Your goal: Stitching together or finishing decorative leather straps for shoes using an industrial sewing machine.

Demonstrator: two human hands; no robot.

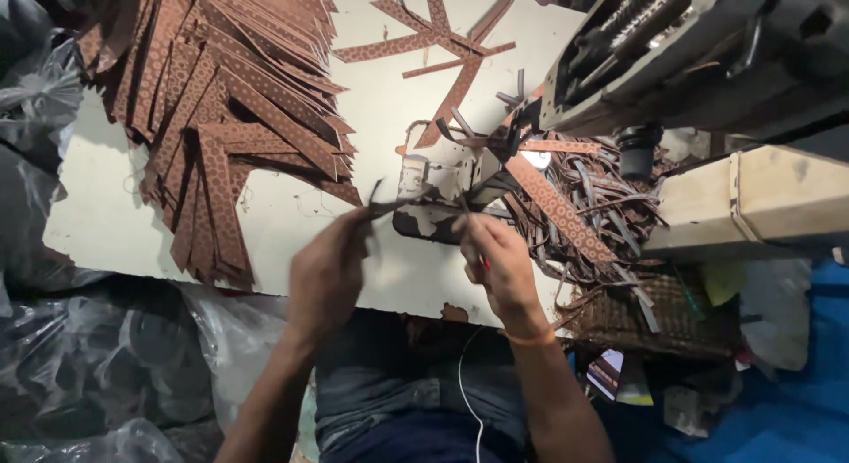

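Two hands working a patterned strap at a white worktable.

Left hand (329, 270) pinches one end of a thin dark strap (398, 202), fingers pressed together; right hand (497, 255) pinches the other end, with something red in its grip. Strap hangs just above the table (115, 224), in front of the machine (690, 47). Stack of brown patterned strips (221, 100) lies to the left; offcut heap (592, 206) to the right.

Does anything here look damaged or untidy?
Yes. The white table has a chipped front edge, and a tangle of offcuts lies heaped beside the right hand, spilling toward the table's edge.
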